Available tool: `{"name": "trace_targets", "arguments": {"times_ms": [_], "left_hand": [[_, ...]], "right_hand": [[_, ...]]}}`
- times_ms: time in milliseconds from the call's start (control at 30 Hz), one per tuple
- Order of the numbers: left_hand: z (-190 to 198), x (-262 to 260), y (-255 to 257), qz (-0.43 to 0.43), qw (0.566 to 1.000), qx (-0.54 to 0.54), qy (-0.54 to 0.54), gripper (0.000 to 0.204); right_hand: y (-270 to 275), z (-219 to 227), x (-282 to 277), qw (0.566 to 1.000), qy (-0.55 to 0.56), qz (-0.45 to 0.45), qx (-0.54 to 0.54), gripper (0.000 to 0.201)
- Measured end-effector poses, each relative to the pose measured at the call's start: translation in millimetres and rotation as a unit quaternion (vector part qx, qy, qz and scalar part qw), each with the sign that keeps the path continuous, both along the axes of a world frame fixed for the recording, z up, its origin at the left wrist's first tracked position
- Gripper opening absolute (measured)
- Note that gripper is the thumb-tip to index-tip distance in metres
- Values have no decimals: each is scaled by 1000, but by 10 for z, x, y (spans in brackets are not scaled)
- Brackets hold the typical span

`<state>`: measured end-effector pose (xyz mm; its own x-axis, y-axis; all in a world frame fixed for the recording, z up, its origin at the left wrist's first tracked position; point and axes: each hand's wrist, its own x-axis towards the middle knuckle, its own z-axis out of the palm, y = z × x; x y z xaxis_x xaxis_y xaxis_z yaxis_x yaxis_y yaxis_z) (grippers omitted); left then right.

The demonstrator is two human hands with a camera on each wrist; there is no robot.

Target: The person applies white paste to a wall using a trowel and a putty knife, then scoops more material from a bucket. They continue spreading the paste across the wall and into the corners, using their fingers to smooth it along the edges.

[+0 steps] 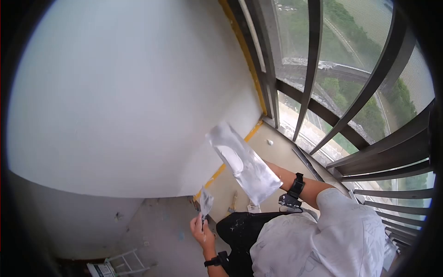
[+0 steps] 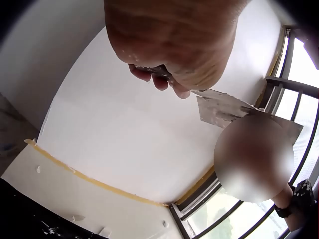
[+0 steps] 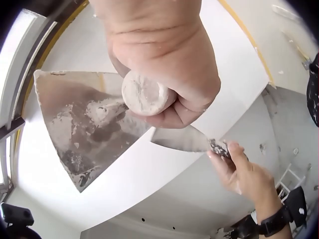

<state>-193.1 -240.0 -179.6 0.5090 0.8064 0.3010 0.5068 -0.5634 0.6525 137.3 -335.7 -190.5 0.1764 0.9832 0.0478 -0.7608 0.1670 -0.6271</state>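
My right hand [image 3: 164, 64] grips the round-ended handle of a wide plastering blade [image 3: 79, 124] smeared with grey-white plaster. In the head view that blade [image 1: 242, 164] is raised in front of the white wall and hides the hand. My left hand [image 1: 201, 231] is lower and holds a small putty knife [image 1: 206, 202] by its handle, blade up. In the right wrist view the putty knife [image 3: 182, 139] points toward the wide blade, its tip close to the blade's lower edge. The left hand [image 2: 174, 40] has its fingers curled round the knife [image 2: 219, 110].
A smooth white wall [image 1: 115, 101] fills the left side. Yellow tape [image 1: 251, 134] runs along its edge by the window. Dark window bars [image 1: 369, 92] curve along the right. On the dusty floor below stand a white step frame [image 1: 122, 263] and small tools [image 1: 234, 201].
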Motion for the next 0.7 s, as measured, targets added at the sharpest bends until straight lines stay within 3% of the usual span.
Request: {"name": "trace_targets", "arguments": {"times_ms": [33,67,133,167,200,233,300,333,400,533,600,633,700], "left_hand": [[-35,-88,-19,17,1000,0,6,34],[-92,-231,-20,33,999,-7,19,34],[-208,-476,7,54,997,21,45,34],[-207,-583,1,59,995,53,63,33],[-175,-646,-2,53,995,58,64,33],[-125,-697,-24,73,994,35,68,33],[-13,-803,-51,90,993,16,72,32],[45,-854,-50,73,992,64,82,29],[-30,-1064,12,56,987,120,90,26],[-228,-1515,-17,146,978,21,146,35],[-219,-1590,-106,163,972,1,169,35],[-249,-1654,-165,179,969,-15,166,34],[-167,-1622,-290,192,967,-25,165,34]], "right_hand": [[-7,72,183,977,209,34,-35,38],[123,36,377,986,164,-18,-9,30],[321,171,712,970,102,-217,-43,27],[479,-129,986,952,-47,-296,-67,23],[584,-9,1118,881,-148,-432,-126,24],[701,43,1284,780,-298,-504,-219,25],[1042,-13,1476,644,-327,-630,-285,21],[1174,-50,1573,643,-323,-634,-284,21],[1408,-78,1747,520,-336,-739,-267,26],[1643,84,1852,490,-321,-722,-368,34],[1750,238,1886,441,-235,-725,-473,43],[1792,274,1898,442,-230,-726,-474,43],[1913,241,1944,400,-180,-759,-482,45]]}}
